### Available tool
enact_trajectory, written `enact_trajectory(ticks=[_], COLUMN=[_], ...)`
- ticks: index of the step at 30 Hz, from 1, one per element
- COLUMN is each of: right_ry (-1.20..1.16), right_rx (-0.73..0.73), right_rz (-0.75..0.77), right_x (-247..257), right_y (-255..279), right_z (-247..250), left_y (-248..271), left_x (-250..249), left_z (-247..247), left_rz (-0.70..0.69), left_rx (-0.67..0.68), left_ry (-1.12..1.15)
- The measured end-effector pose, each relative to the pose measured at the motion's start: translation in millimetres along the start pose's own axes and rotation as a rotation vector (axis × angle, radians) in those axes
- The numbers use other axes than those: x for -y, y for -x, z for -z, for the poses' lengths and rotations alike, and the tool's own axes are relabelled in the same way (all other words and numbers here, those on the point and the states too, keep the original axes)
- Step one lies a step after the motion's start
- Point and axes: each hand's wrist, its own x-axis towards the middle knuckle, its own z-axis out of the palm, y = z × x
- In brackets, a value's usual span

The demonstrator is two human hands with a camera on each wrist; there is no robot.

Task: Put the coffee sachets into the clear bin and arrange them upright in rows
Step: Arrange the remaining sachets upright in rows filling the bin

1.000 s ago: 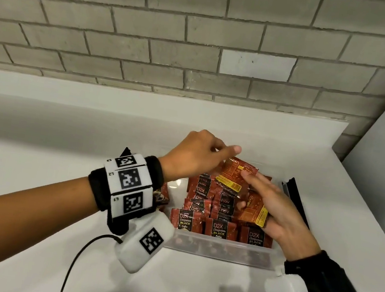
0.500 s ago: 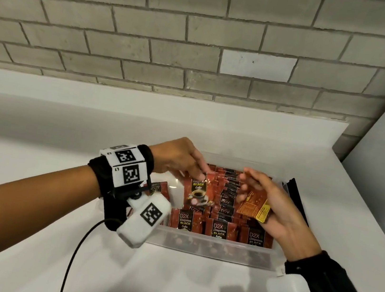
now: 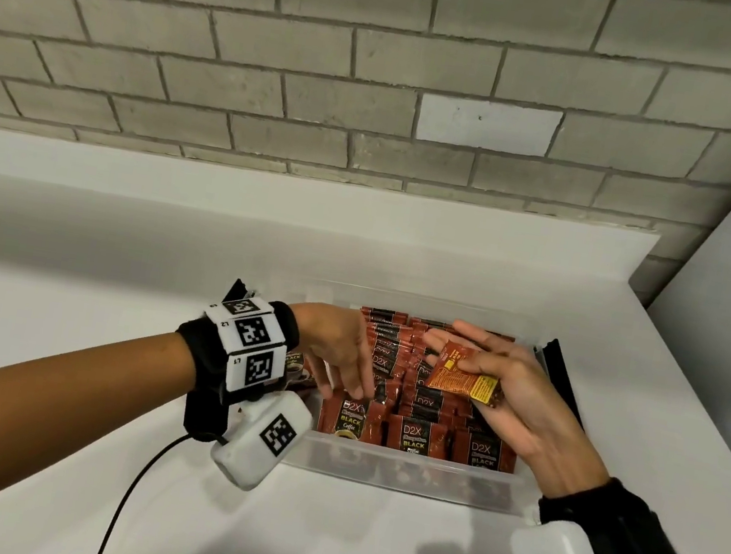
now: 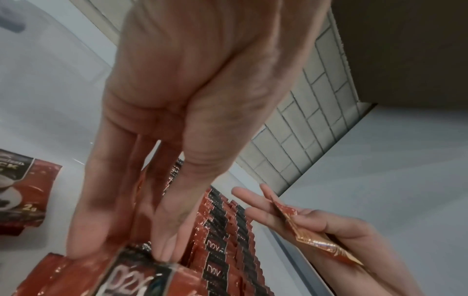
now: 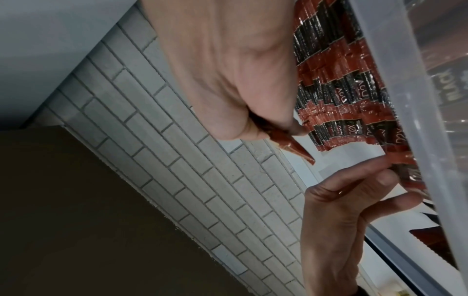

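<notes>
Head view: left hand (image 3: 334, 348) fingers (image 3: 360, 386) pinch an upright red-and-black foil coffee sachet (image 3: 349, 420) in the front row of the clear plastic bin (image 3: 396, 470). Fingers of the right hand (image 3: 523, 414) clamp an orange-backed sachet (image 3: 457, 377) above the rows; bin on white desk (image 3: 314, 544).

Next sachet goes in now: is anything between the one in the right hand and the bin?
Nothing visible. The right hand holds the sachet over the open bin, above the packed rows. The left hand is at the near-left corner, pinching the front sachet there, so only that spot is blocked.
</notes>
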Motion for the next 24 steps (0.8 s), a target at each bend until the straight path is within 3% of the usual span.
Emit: enact_trajectory(ticks=[3,6,8,12,14,17,21,24], right_ry=[0.007,-0.046,-0.128,-0.149,-0.199,-0.206,-0.038,0.208], right_rx=[-0.006,-0.063,-0.100,-0.034,-0.002,0.059,-0.023,-0.036], right_rz=[-0.016,-0.025,-0.031,-0.089,-0.119,-0.116,-0.046,0.051], right_x=[0.8,1.9,2.9,1.9,2.6,2.7,0.9,-2.1], right_y=[0.8,-2.1,-3.7,0.1,1.6,-0.5,-2.2,-1.3], right_z=[-2.5,0.1,2.6,-1.6,-3.5,-1.7,-2.7,-2.0], left_y=[4.1,15.8,22.3,14.2,6.8,1.4,2.6,2.1], left_x=[-1.0,-13.5,-24.8,-38.7,-38.3,-33.6,-27.0,-20.3], left_z=[-1.6,-6.6,-13.2,-33.4,-36.0,-26.6,-16.1,-11.6], left_rz=[-0.104,-0.413,-0.586,-0.708,-0.710,-0.568,-0.423,-0.403], left_rx=[-0.110,-0.344,-0.352,-0.376,-0.460,-0.532,-0.421,-0.350], left_ry=[-0.139,-0.202,-0.199,-0.318,-0.227,0.041,0.449,0.373])
